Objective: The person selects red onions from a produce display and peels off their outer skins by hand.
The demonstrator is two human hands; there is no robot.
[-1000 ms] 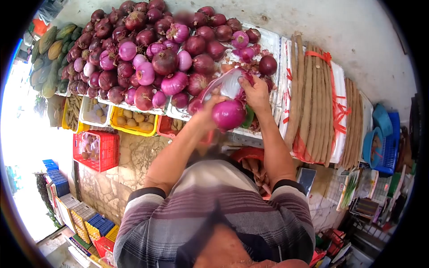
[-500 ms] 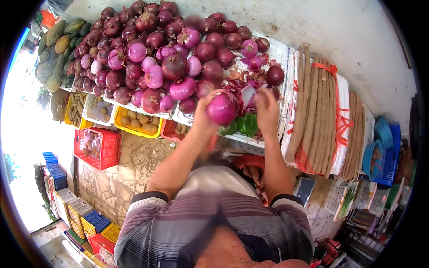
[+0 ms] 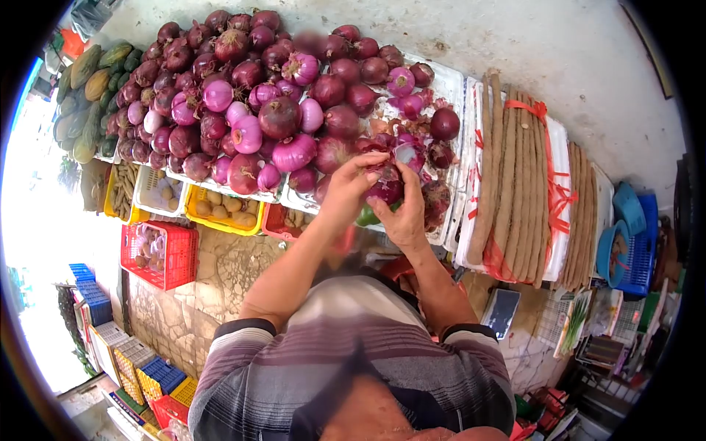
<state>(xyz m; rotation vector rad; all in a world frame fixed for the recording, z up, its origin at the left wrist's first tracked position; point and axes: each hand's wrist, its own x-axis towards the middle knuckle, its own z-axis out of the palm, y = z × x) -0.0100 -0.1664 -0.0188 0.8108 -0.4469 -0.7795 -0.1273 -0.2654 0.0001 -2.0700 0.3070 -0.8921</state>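
Note:
Between my two hands is a red onion (image 3: pixel 385 185), dark purple and shiny, held over the front edge of the onion tray. My left hand (image 3: pixel 348 192) grips its left side, with the fingers bent over the top. On the right, the thumb and fingers of my right hand (image 3: pixel 407 214) press against the same onion. Loose onion skins (image 3: pixel 410 152) lie just beyond my hands. A dark reddish-brown piece that looks like onion skin (image 3: pixel 437 202) is beside my right hand. Part of a green pepper (image 3: pixel 367 215) shows below the onion; my hands hide the rest.
A large heap of red onions (image 3: pixel 279 117) fills the white tray (image 3: pixel 450 87) to the left. Long brown roots (image 3: pixel 515 184) tied with red ribbon lie at right. Below the heap stand a yellow crate (image 3: pixel 224 226) of potatoes and a red basket (image 3: pixel 176 253). Squash (image 3: pixel 84 103) is piled far left.
My right hand has come left and down from the skins onto the onion. My left hand's fingers now bend over it. The onion looks darker than the bright purple one held before.

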